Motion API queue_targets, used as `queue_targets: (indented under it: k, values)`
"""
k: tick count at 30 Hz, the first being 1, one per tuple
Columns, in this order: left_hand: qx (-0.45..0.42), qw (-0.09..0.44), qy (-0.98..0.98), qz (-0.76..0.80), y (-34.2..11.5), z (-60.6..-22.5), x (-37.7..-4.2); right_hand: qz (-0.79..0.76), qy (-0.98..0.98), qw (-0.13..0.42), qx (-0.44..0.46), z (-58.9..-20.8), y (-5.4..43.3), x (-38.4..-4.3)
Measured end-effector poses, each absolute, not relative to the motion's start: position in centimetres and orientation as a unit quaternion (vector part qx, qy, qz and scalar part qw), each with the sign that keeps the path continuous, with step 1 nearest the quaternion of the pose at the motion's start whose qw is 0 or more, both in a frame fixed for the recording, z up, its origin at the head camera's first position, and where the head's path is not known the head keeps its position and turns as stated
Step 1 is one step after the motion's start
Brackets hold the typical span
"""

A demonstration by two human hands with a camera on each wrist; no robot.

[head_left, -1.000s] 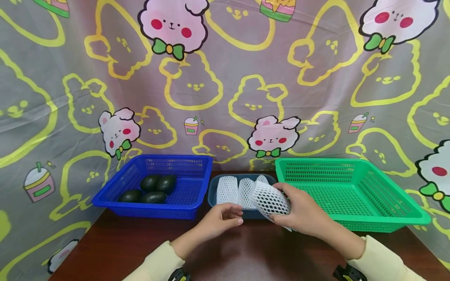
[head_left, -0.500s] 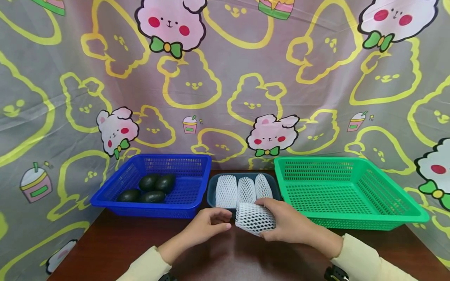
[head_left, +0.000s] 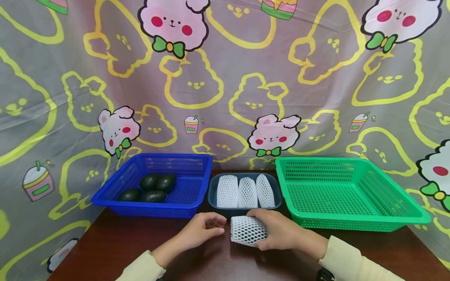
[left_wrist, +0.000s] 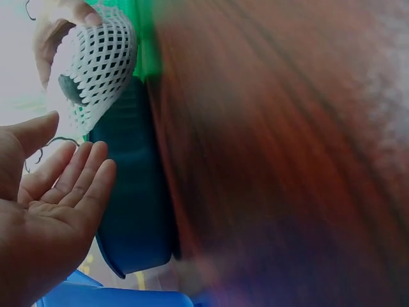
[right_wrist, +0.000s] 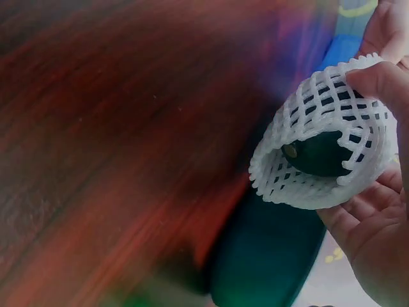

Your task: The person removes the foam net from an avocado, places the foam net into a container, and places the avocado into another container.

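My right hand (head_left: 281,231) grips an avocado in a white foam net sleeve (head_left: 247,231), held on its side in front of the dark blue tray (head_left: 210,195). Through the sleeve's open end, the right wrist view shows the dark green avocado (right_wrist: 318,155) with its stem spot. Just left of the sleeve, my left hand (head_left: 197,233) hovers with relaxed fingers, palm turned toward it and not touching; the left wrist view shows this palm (left_wrist: 54,217) holding nothing. Inside the tray lie a wide white net sleeve (head_left: 227,191) and two narrower ones (head_left: 247,192).
A blue plastic basket (head_left: 191,183) with several bare avocados (head_left: 153,196) stands left of the tray. To the tray's right is a green plastic basket (head_left: 351,222). Both rest on a dark brown table (head_left: 225,265), with a patterned cloth (head_left: 225,101) hanging behind.
My right hand has brought the sleeved avocado from over the tray's right part down and left to the tray's front. My left hand has shifted slightly left and down.
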State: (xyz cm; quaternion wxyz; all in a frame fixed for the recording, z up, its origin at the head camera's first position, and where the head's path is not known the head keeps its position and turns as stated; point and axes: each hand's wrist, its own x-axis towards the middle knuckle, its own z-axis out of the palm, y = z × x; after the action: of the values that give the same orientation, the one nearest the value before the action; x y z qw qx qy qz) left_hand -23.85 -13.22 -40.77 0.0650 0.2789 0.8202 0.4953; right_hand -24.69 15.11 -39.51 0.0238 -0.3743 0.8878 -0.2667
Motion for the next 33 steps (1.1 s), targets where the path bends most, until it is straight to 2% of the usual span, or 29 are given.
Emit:
queue_targets:
  k: [21,33]
  values:
    - [0.272,0.079,0.830,0.481,-13.3,-41.4,-24.1,-0.262,0.886,0.078,-0.374,-40.6,15.0,-25.4]
    - [0.277,0.073,0.815,0.504,-11.8,-41.3,-24.9,-0.273,0.889,0.101,-0.355,-40.6,15.1,-25.3]
